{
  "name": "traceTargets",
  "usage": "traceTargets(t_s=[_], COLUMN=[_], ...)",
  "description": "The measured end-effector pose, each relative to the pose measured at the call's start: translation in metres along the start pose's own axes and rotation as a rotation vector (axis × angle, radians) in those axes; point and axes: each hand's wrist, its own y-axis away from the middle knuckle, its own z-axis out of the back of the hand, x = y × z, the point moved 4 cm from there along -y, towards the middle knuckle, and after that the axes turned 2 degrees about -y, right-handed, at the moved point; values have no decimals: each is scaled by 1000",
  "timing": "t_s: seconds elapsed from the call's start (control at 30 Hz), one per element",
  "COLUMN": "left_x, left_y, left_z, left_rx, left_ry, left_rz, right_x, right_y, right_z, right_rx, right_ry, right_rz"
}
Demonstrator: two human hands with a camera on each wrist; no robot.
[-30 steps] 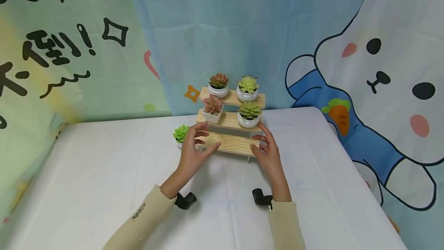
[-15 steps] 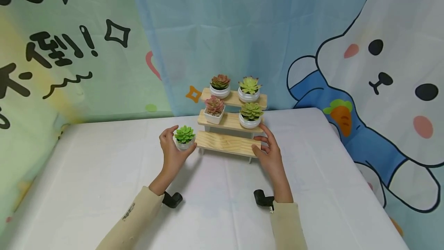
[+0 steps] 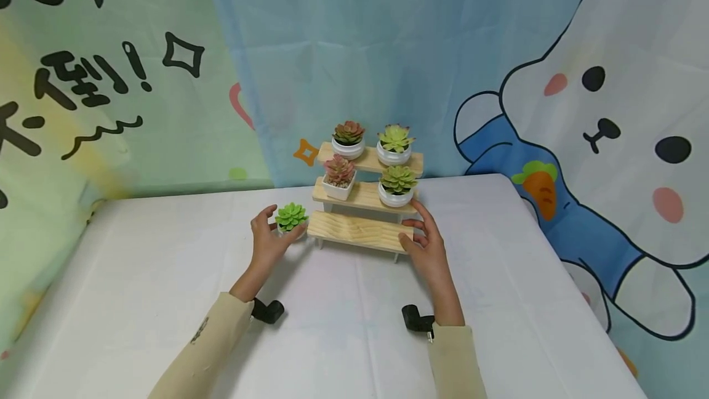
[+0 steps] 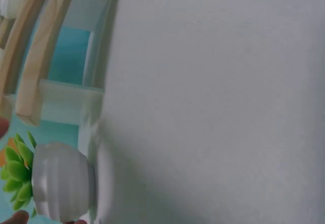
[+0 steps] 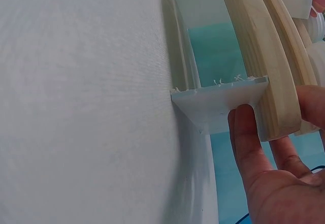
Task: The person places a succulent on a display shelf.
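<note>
A three-tier wooden plant stand [image 3: 360, 231] on white supports stands near the table's back. Its right end is held by my right hand [image 3: 429, 242], the thumb over the lowest board and fingers against the white side support, as the right wrist view shows. Left of the stand, a bright green potted succulent [image 3: 291, 217] in a white pot sits upright on the table. My left hand [image 3: 268, 244] reaches around this pot, fingers on its left and thumb on its right. In the left wrist view, a gap separates the thumb tip from the pot [image 4: 62, 181]; finger contact is unclear.
On the top tier are a reddish-brown succulent [image 3: 348, 133] and a yellow-green succulent [image 3: 396, 138]. The middle tier bears a pink succulent [image 3: 339, 171] and a green succulent [image 3: 397, 180]. A printed cloth [image 3: 360, 48] hangs behind the white-covered table [image 3: 343, 325].
From the front of the stand, my left hand has moved left to surround the bright green succulent. The right hand has stayed at the stand's right end.
</note>
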Motion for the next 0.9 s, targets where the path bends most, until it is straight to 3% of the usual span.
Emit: traceTargets(t_s=[0.33,0.9], left_x=[1,2], left_y=[-6,-8], left_z=[-5,-4], left_rx=[61,-4], left_ry=[-112,-149], left_rz=[-17,-95], right_x=[2,1], right_y=[2,1], right_z=[-2,0], right_rx=[-6,-11], right_ry=[5,-5], right_rz=[-6,11])
